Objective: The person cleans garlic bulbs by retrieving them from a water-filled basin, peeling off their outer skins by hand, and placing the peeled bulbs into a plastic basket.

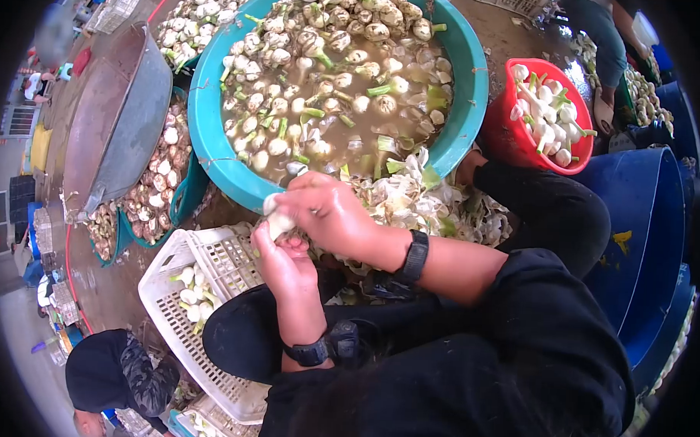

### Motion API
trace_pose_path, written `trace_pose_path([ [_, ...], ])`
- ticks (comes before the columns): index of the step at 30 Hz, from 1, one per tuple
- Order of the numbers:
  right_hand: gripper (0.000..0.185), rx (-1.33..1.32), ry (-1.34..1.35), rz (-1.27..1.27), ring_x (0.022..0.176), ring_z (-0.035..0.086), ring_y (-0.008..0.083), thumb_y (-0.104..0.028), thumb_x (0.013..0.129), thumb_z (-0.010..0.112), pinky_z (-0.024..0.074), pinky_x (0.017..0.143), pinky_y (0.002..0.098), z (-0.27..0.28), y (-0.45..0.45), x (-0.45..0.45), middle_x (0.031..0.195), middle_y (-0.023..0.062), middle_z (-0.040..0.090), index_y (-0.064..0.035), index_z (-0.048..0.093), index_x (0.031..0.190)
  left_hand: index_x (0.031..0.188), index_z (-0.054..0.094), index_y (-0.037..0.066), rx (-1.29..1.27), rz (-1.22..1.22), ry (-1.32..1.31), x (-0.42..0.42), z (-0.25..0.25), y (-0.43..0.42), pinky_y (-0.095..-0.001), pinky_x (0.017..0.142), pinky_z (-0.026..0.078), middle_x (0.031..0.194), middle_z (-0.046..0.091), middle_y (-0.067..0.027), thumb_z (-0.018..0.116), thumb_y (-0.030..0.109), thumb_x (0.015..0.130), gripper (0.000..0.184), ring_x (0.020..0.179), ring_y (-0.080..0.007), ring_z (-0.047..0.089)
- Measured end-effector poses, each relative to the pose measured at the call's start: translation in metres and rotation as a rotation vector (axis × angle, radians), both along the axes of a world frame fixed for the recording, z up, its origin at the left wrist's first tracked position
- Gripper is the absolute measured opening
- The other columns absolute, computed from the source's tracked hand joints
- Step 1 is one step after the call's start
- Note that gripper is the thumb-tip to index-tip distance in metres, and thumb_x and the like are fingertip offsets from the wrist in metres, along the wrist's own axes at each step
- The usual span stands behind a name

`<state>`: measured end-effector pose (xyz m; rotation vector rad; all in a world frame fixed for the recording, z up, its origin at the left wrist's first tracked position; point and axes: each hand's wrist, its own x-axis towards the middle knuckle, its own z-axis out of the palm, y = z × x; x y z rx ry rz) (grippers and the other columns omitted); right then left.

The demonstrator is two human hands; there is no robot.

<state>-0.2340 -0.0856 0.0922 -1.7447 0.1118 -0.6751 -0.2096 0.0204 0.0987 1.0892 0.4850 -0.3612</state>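
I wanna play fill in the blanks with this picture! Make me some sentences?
1. Between the left hand and the right hand is a bulb coloured ____.
2. Inside the big round tub, more bulbs lie in brown ____.
3. Right of the tub, a bucket heaped with pale bulbs is coloured ____.

Missing words: white; water; red.

Bright, soft light fills the centre; warped edges fade to black.

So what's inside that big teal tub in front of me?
Garlic bulbs, some with green stems, lie crowded in murky brown water. The bottom of the tub, and anything sunk beneath that cloudy surface, cannot be seen.
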Motion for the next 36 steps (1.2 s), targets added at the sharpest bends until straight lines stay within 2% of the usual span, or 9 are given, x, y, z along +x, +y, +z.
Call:
trace_pose_path([
  [3,0.007,0.147,0.210,0.011,0.069,0.060,0.0257,-0.008,0.078,0.061,0.0464,0.059,0.0328,-0.024,-0.002,0.006,0.072,0.0134,0.061,-0.0027,0.065,0.080,0.085,0.053,0.010,-0.054,0.060,0.100,-0.002,-0.005,0.001,-0.0211,0.041,0.034,0.058,0.044,0.0046,0.048,0.029,0.087,0.020,0.048,-0.0061,0.043],
  [5,0.012,-0.192,0.524,0.156,0.070,0.059,0.0287,-0.011,0.077,0.061,0.0464,0.059,0.0336,-0.040,-0.017,-0.002,0.074,0.0140,0.061,-0.0016,0.064,0.083,0.084,0.051,0.010,-0.105,0.082,0.136,0.001,-0.003,0.004,-0.0201,0.043,0.032,0.059,0.042,0.0048,0.051,0.032,0.086,0.022,0.048,-0.0053,0.040],
  [8,0.018,-0.163,0.149,-0.085,0.073,0.059,0.0309,-0.014,0.075,0.062,0.0474,0.060,0.0353,-0.034,-0.010,-0.024,0.079,0.0144,0.061,-0.0009,0.062,0.087,0.078,0.048,0.011,0.003,0.184,0.073,0.000,-0.001,0.002,-0.0196,0.042,0.030,0.057,0.041,0.0045,0.052,0.032,0.087,0.023,0.048,-0.0048,0.041],
  [12,0.020,-0.455,0.136,-0.008,0.070,0.058,0.0315,-0.018,0.075,0.062,0.0478,0.060,0.0387,0.015,-0.004,-0.032,0.083,0.0134,0.060,-0.0035,0.060,0.088,0.084,0.044,0.010,0.105,0.083,-0.122,-0.013,0.008,-0.012,-0.0189,0.039,0.028,0.060,0.043,0.0033,0.050,0.029,0.088,0.021,0.046,-0.0047,0.038],
  [22,0.013,-0.203,0.444,-0.093,0.067,0.058,0.0315,-0.008,0.071,0.057,0.0479,0.062,0.0381,-0.035,-0.039,-0.025,0.071,0.0167,0.059,-0.0019,0.062,0.082,0.081,0.051,0.013,-0.087,0.037,0.091,-0.003,0.002,0.007,-0.0201,0.038,0.029,0.053,0.037,0.0065,0.049,0.031,0.087,0.019,0.042,-0.0058,0.037],
  [24,0.017,-0.183,0.151,-0.051,0.072,0.059,0.0307,-0.010,0.072,0.060,0.0483,0.062,0.0379,-0.009,-0.022,-0.034,0.078,0.0152,0.061,-0.0015,0.062,0.087,0.080,0.050,0.013,-0.061,0.063,0.110,-0.005,-0.001,0.003,-0.0201,0.039,0.029,0.054,0.037,0.0061,0.049,0.031,0.087,0.020,0.043,-0.0058,0.036],
  [27,0.024,-0.548,0.146,0.002,0.074,0.058,0.0299,-0.017,0.072,0.064,0.0484,0.062,0.0381,0.010,-0.008,-0.034,0.092,0.0114,0.061,-0.0015,0.061,0.089,0.078,0.047,0.012,0.018,0.045,0.024,-0.011,0.001,-0.007,-0.0203,0.040,0.028,0.054,0.036,0.0051,0.048,0.032,0.087,0.022,0.044,-0.0061,0.036],
  [30,0.017,-0.694,0.228,0.069,0.069,0.059,0.0287,-0.017,0.072,0.062,0.0487,0.060,0.0373,0.004,-0.010,-0.027,0.081,0.0114,0.062,-0.0018,0.061,0.081,0.077,0.046,0.012,0.064,0.016,-0.035,-0.014,0.002,-0.003,-0.0215,0.040,0.030,0.054,0.037,0.0048,0.047,0.032,0.088,0.023,0.043,-0.0065,0.036],
  [36,0.008,-0.111,0.477,-0.026,0.065,0.062,0.0272,-0.007,0.072,0.060,0.0487,0.058,0.0337,-0.016,-0.059,-0.020,0.070,0.0139,0.062,0.0001,0.063,0.075,0.075,0.048,0.012,-0.100,0.000,0.072,-0.001,0.003,0.015,-0.0222,0.038,0.031,0.051,0.038,0.0053,0.046,0.028,0.086,0.019,0.040,-0.0079,0.038],
])
